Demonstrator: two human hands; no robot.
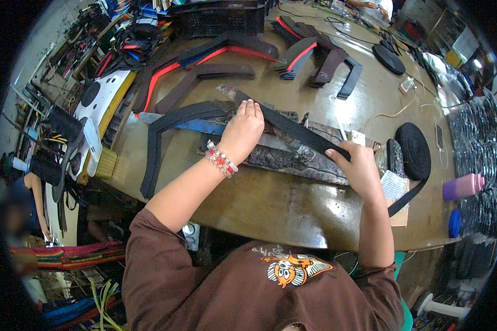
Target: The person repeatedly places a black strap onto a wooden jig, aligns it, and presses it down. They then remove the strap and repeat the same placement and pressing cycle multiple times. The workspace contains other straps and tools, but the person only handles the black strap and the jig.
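Note:
A black webbing strip (301, 131) slants across the work area in front of me, its left end farther away than its right. My left hand (246, 126), with a beaded bracelet at the wrist, has its fingers together over the strip's left part; the thumb is hidden. At the other end, my right hand (356, 163) grips the strip with the thumb on top. Below the strip lies a worn, dark-stained board (292, 164) beside a blue bar (201, 126). A bent black strip (156, 140) lies left of my left hand.
Stacks of bent dark strips with red edges (221, 51) lie at the back. On the right are a black webbing roll (413, 151), a pink and purple bottle (463, 187) and a blue lid (454, 223). Another person's hands (375, 6) show at the far edge.

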